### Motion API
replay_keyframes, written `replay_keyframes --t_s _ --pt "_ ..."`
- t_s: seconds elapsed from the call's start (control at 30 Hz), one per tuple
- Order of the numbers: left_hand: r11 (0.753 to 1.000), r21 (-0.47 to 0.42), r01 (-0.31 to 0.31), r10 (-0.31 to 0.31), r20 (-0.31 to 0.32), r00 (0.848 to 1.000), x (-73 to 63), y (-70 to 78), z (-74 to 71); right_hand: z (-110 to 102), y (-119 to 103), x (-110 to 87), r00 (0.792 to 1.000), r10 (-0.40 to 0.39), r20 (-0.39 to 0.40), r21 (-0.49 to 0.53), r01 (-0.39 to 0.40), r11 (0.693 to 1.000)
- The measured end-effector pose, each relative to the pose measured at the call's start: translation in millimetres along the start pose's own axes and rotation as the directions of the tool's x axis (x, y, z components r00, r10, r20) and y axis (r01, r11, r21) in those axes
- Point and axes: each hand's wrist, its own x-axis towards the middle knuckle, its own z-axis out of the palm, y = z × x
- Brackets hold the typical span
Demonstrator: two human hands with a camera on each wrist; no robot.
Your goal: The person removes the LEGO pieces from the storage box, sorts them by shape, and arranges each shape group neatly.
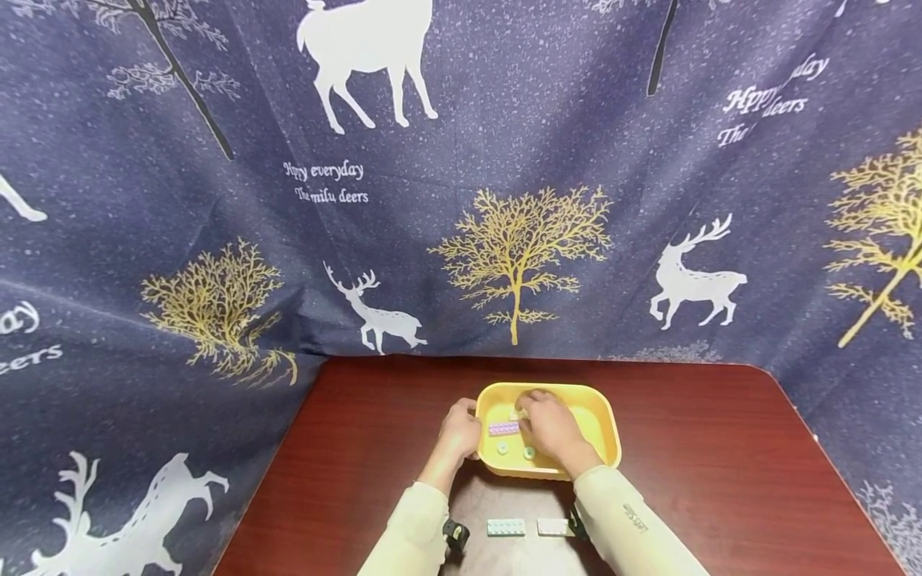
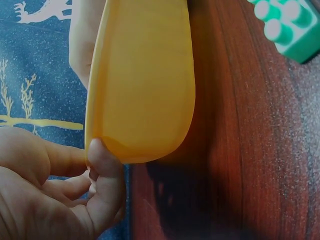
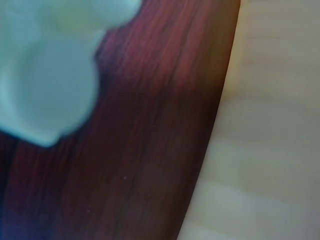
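Observation:
A yellow plastic bin (image 1: 615,436) stands on the table. At its left end my left hand (image 1: 461,430) grips the rim; the left wrist view has the thumb and fingers pinching the corner of the bin (image 2: 145,85). My right hand (image 1: 549,428) reaches down inside the bin, fingers bent near a small pale piece (image 1: 515,416). Whether it holds that piece is hidden. Beside those fingers lies a purple studded toy brick (image 1: 503,429). Two small round pieces, one pale (image 1: 502,449) and one greenish (image 1: 529,453), lie on the bin's floor.
In front of the bin, a teal studded brick (image 1: 506,527) and a white one (image 1: 553,527) lie on the reddish-brown table (image 1: 684,456). The right wrist view has a blurred pale studded brick (image 3: 50,90). A blue deer-print cloth (image 1: 461,160) hangs behind the table.

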Motion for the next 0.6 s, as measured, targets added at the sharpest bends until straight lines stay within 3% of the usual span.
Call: replay_keyframes --t_s 0.2,0.6 --pt "1.0 0.01 -0.002 0.002 0.002 1.0 2.2 0.1 0.0 -5.6 -1.3 -0.2 1.0 0.005 0.001 -0.029 -0.005 1.0" --pt "0.999 0.033 -0.006 0.006 -0.008 1.0 3.0 -0.6 0.8 -7.2 -0.5 -1.3 1.0 0.008 -0.009 0.033 -0.008 0.999"
